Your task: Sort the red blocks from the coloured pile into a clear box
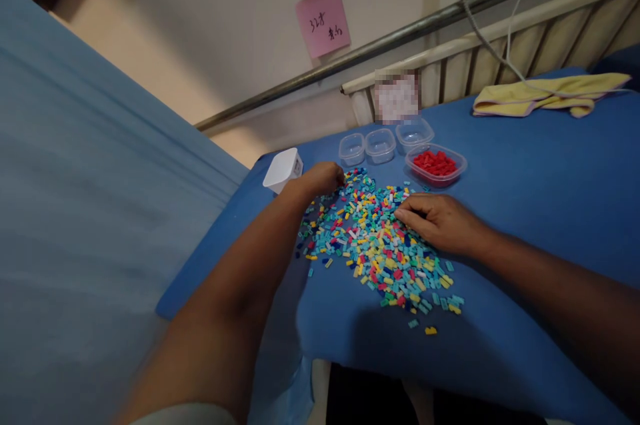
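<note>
A spread of several small coloured bricks (pixel 375 238) in teal, yellow, red, white and blue lies on the blue-covered table (pixel 525 198). My left hand (pixel 323 178) rests at the pile's far left edge, fingers curled down among the pieces; what they hold is hidden. My right hand (pixel 440 221) lies flat on the pile's right side, fingertips pressing on bricks. Behind the pile a clear tub (pixel 436 165) holds only red bricks. Three small clear tubs (pixel 380 145) stand in a row behind it.
A white cup (pixel 283 169) lies tipped at the table's far left corner. A folded yellow cloth (pixel 545 97) sits at the back right under a cable. A pink note (pixel 323 19) hangs on the wall. A blue sheet (pixel 75 211) fills the left.
</note>
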### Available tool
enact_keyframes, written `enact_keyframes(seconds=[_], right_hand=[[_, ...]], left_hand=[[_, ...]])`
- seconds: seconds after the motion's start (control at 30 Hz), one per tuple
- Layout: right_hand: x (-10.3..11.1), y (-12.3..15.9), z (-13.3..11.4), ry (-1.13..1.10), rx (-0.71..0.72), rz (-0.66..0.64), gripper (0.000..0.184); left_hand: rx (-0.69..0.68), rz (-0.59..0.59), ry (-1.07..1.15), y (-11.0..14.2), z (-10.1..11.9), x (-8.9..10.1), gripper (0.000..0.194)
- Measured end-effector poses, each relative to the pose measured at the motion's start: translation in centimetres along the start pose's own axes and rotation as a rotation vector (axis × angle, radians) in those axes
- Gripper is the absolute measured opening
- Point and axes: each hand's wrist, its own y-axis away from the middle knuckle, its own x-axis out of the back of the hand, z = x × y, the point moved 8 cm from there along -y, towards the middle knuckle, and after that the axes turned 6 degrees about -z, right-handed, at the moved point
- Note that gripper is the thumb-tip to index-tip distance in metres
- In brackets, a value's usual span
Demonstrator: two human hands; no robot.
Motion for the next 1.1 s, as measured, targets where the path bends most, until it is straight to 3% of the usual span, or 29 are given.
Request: enact_keyframes(seconds=[0.67,0.97,1.1], right_hand=[[-0.1,0.1,-0.1,-0.009,-0.006,-0.004,0.038],[-0.2,0.2,0.2,-0.001,-0.008,-0.005,0.038],[-0.2,0.2,0.2,0.001,-0.006,-0.005,0.038]], left_hand=[[-0.12,-0.064,-0.033,-1.0,0.3,-0.8,0.041],[-0.086,-0.09,-0.03,1.4,1.1,-0.8,0.033],[-0.049,-0.056,0.086,1.8,0.6,-0.5,0.031]])
